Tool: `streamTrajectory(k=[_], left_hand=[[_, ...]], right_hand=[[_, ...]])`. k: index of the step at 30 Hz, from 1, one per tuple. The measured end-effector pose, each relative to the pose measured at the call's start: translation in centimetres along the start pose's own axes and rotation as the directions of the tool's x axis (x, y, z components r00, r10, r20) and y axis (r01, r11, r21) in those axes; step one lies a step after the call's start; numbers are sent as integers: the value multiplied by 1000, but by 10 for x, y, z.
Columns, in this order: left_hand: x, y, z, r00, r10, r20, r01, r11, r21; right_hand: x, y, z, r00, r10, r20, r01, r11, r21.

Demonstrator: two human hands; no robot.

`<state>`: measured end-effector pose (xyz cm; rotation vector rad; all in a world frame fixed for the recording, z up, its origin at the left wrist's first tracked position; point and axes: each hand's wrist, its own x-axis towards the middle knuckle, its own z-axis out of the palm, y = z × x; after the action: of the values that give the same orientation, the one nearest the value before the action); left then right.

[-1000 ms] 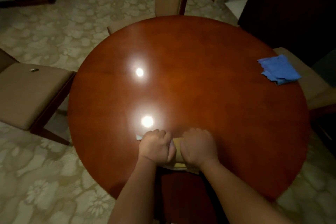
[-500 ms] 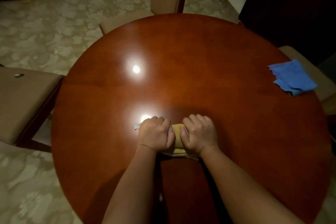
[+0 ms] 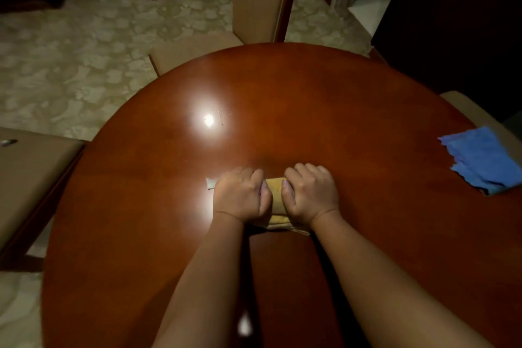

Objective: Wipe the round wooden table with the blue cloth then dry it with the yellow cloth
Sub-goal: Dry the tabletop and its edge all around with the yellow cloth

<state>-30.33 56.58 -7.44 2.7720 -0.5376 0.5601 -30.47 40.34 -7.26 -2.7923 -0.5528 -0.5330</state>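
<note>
The round wooden table [image 3: 324,110] is glossy red-brown and fills most of the view. A folded yellow cloth [image 3: 276,200] lies flat on its middle. My left hand [image 3: 240,195] and my right hand [image 3: 310,192] press down on the cloth side by side, fingers curled over its far edge. Only a strip of the cloth shows between the hands and at its near edge. The blue cloth [image 3: 483,161] lies crumpled at the table's right rim, apart from both hands.
A tan padded chair [image 3: 31,178] stands at the left with a small object on its seat. Another chair [image 3: 262,0] stands at the far side, and a third [image 3: 469,107] at the right. Patterned carpet surrounds the table.
Both hands have pushed the yellow cloth away from me toward the table's middle. The view has shifted forward over the table. The blue cloth has stayed where it was.
</note>
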Motion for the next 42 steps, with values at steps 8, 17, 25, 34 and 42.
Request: streamTrajectory(k=[8,17,25,34,42], left_hand=[[60,-35,20,999,-7,-39,8,1000,26],[138,-76,52,992,40,-117,-31,997,71],[186,-99,74,984,48,-170,-27,992,125],[171,-85,62,992,-86,-95,100,983,152],[83,-15,26,994,-113,4,111,979,169]], right_hand=[[67,23,29,999,-8,-48,7,1000,-7],[140,54,64,980,50,-191,-50,999,8],[192,77,86,958,47,-284,-54,998,-19],[180,68,82,961,133,-243,-144,989,-25],[72,44,34,982,151,-111,-150,988,21]])
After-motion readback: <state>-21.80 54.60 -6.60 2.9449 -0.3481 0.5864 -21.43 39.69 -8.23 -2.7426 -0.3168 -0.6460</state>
